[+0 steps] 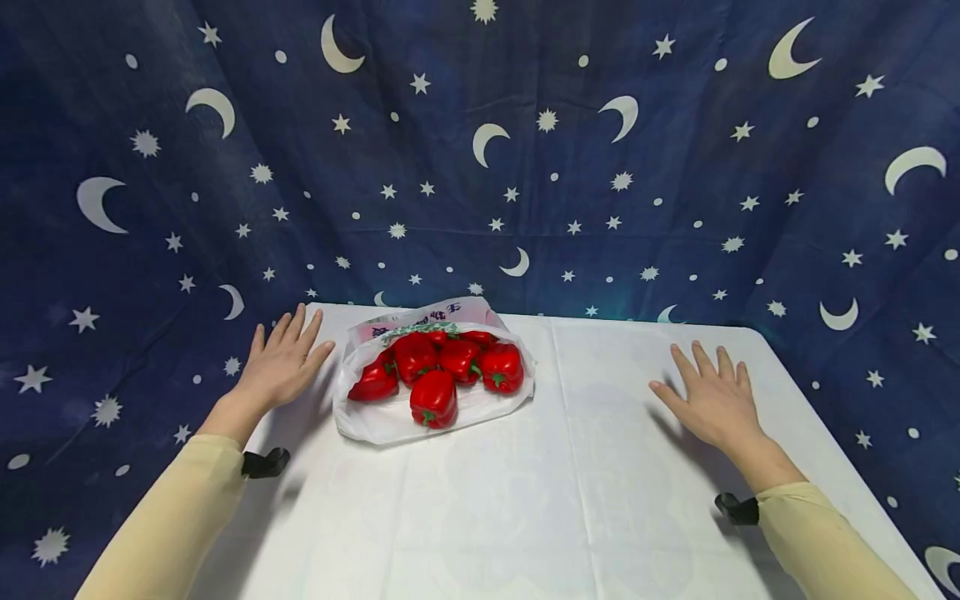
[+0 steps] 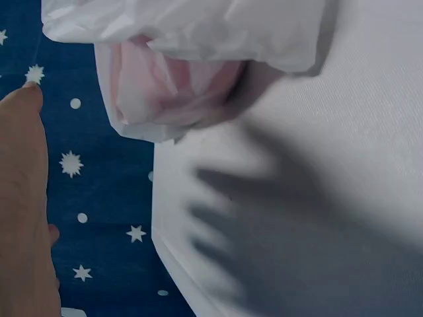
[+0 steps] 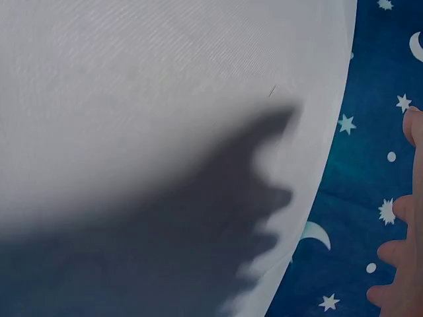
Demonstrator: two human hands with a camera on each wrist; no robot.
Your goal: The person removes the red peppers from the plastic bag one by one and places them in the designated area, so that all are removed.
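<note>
A white plastic bag (image 1: 390, 425) lies on its side near the table's back left, its mouth facing the front. Several red bell peppers (image 1: 415, 358) are bunched inside it, and one red bell pepper (image 1: 435, 398) sits foremost at the opening. To the left of the bag hovers my left hand (image 1: 279, 367), fingers spread and holding nothing. In the left wrist view the bag (image 2: 192, 30) shows its crumpled white and pinkish side. My right hand (image 1: 716, 400) is held over the right part of the table, fingers spread, with nothing in it.
A white cloth covers the table (image 1: 600, 467), whose back edge meets a dark blue curtain (image 1: 555, 167) printed with moons and stars. Both hands cast shadows on the cloth. A black strap (image 1: 266, 463) is at the left wrist, and another strap (image 1: 737, 508) at the right.
</note>
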